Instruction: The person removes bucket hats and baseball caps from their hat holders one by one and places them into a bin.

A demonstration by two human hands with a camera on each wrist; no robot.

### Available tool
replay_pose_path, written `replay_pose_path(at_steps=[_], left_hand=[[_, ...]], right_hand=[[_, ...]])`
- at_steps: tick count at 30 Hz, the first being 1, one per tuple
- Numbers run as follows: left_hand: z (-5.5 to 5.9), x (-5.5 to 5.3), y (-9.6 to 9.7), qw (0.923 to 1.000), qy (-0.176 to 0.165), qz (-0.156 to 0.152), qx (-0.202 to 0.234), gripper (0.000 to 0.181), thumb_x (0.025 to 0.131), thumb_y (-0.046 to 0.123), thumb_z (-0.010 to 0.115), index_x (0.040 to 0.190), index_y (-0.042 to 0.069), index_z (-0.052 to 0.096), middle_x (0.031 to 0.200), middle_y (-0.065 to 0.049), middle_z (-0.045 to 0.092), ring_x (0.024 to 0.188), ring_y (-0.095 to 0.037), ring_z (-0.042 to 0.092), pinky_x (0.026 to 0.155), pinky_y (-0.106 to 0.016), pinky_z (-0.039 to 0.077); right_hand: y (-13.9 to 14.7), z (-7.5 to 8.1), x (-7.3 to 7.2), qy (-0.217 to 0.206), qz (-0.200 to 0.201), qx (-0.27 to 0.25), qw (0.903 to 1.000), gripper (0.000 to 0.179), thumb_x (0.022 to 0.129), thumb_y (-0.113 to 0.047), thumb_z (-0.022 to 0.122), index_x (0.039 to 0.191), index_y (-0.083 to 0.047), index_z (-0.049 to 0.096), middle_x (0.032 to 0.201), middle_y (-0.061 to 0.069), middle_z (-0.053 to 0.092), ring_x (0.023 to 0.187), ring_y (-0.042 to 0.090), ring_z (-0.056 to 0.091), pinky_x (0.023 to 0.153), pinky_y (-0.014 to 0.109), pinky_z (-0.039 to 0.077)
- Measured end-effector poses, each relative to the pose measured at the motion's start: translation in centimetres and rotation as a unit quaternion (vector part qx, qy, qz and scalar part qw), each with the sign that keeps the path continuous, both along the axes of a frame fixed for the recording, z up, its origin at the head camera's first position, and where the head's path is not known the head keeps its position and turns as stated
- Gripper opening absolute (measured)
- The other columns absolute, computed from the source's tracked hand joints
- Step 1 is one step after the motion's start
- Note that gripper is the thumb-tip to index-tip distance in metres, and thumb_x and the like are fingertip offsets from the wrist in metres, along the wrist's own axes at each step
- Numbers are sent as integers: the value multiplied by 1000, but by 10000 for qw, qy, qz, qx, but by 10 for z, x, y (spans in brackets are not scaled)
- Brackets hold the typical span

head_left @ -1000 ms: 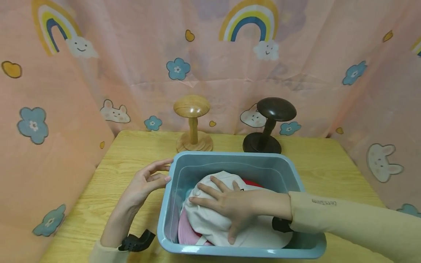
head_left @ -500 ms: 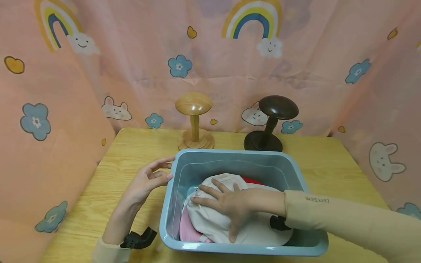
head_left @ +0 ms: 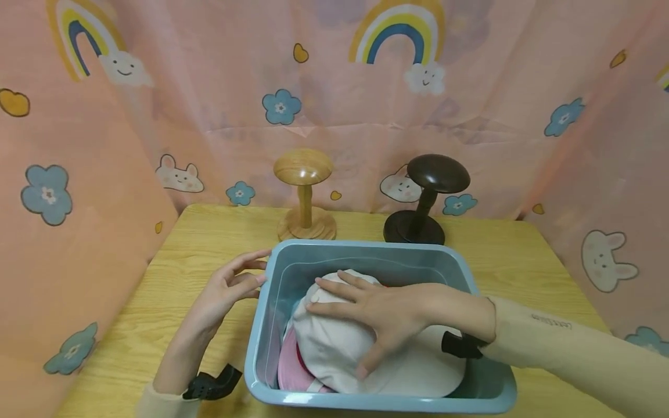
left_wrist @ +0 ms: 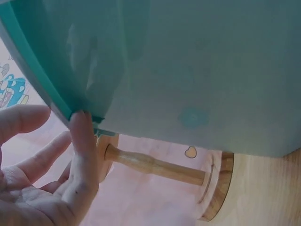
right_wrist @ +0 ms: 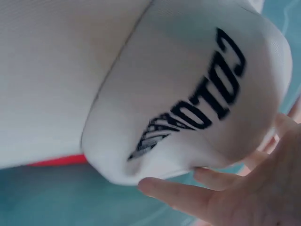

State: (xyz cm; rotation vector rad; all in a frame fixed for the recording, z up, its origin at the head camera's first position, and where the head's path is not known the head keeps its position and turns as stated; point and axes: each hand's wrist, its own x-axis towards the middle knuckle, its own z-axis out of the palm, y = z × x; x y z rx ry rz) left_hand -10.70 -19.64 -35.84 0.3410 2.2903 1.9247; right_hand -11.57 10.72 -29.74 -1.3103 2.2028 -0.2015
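Note:
A white baseball cap [head_left: 329, 357] with dark lettering lies on top in a blue-grey plastic basin [head_left: 366, 400]. My right hand [head_left: 389, 313] is over its crown, fingers spread; the right wrist view has fingertips along the crown's edge beside the lettering. Under the white cap, a pink cap [head_left: 294, 366] shows at the lower left, and a bit of something red [right_wrist: 63, 160] peeks out. My left hand [head_left: 225, 287] touches the basin's left rim from outside with thumb and fingertips, fingers loosely bent. What else lies beneath the caps is hidden.
Behind the basin stand a light wooden hat stand [head_left: 304, 171] and a dark brown hat stand [head_left: 438, 174], each with a domed top. The wooden table [head_left: 522, 273] ends at a pink patterned curtain [head_left: 334, 93].
My right wrist has lifted and shifted slightly right, and the hand now sits higher over the white cap. My left hand stays at the basin rim. The view has shifted slightly.

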Motion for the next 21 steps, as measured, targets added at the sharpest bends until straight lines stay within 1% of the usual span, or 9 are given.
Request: replay_pose_path(at_steps=[4, 7, 12, 15, 18, 21], left_hand=[[2, 1, -4, 9998, 155, 91, -75, 46, 96, 17, 57, 140, 6, 47, 126, -18, 54, 93, -10, 66, 79, -32, 58], [3, 2, -6, 9996, 202, 130, -137, 45, 97, 18, 57, 139, 5, 48, 126, -17, 55, 93, -9, 66, 78, -34, 58], [5, 1, -5, 9994, 192, 125, -267, 45, 97, 18, 57, 138, 4, 48, 127, -19, 55, 94, -7, 66, 79, -35, 58], [7, 0, -5, 9984, 178, 209, -490, 43, 96, 19, 57, 137, 7, 51, 126, -18, 57, 93, -7, 65, 78, -32, 58], [10, -1, -5, 9965, 189, 285, -757, 41, 96, 21, 58, 136, 11, 53, 126, -16, 58, 93, -9, 63, 76, -31, 57], [14, -3, -5, 9944, 263, 328, -968, 41, 96, 22, 59, 135, 11, 54, 126, -15, 59, 95, -11, 61, 75, -31, 56]], right_hand=[[11, 11, 2, 41, -106, -46, 9999, 95, 80, -61, 66, 151, -46, 5, 163, -7, -11, 150, 33, -7, 115, 64, 15], [19, 17, 4, 135, -173, -111, 9997, 94, 81, -59, 66, 152, -45, 6, 163, -6, -9, 151, 34, -6, 115, 64, 15], [30, 23, 5, 520, -218, -352, 9978, 91, 82, -60, 63, 153, -40, 11, 164, -1, -2, 150, 37, 0, 115, 65, 15], [36, 25, 4, 634, -318, -431, 9965, 87, 83, -60, 61, 153, -41, 13, 164, -1, 2, 150, 37, 2, 113, 68, 15], [42, 26, 1, 727, -480, -491, 9950, 83, 85, -57, 60, 153, -40, 14, 163, -1, 8, 150, 38, 3, 113, 68, 14], [49, 26, -1, 855, -733, -641, 9916, 77, 89, -51, 59, 153, -38, 18, 162, 2, 15, 150, 37, 7, 113, 66, 18]])
